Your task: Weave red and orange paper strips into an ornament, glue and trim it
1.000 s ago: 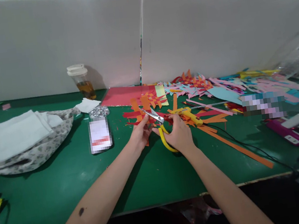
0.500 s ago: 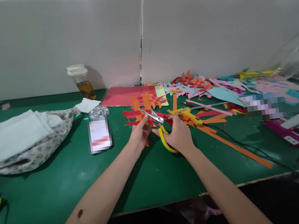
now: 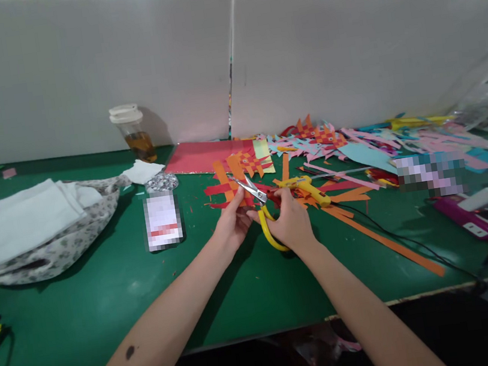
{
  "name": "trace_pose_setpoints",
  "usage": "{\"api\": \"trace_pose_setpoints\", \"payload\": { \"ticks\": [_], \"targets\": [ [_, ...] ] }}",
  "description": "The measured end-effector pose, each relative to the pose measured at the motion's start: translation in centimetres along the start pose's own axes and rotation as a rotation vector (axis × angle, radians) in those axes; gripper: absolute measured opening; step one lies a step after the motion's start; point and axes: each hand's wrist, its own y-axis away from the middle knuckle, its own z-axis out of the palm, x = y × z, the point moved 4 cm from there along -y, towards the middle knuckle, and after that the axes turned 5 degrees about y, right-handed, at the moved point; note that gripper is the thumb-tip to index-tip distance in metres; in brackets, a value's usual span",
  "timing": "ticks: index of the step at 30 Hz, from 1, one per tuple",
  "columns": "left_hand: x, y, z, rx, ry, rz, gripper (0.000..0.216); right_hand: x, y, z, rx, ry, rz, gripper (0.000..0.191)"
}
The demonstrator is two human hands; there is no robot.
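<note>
Soft, dim light throws a shadow (image 3: 156,127) beside the cup (image 3: 133,134).

Grn tbl (image 3: 225,307) w/ cup (image 3: 138,140), ph. (image 3: 162,218), glue gun (image 3: 318,191)

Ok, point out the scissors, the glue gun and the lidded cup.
Scissors (image 3: 259,195): head view, on the metal pivot.
Glue gun (image 3: 316,191): head view, on its upper handle.
Lidded cup (image 3: 138,139): head view, on its clear side.
</note>
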Motion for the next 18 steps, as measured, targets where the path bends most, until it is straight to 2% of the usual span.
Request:
{"api": "trace_pose_setpoints", "payload": {
  "ticks": [18],
  "targets": [
    [-0.26, 0.96, 0.85, -0.044, 0.024, -0.062, 0.021, -0.27, 0.07, 0.01, 0.008, -0.036, -0.015, 0.045]
  ]
}}
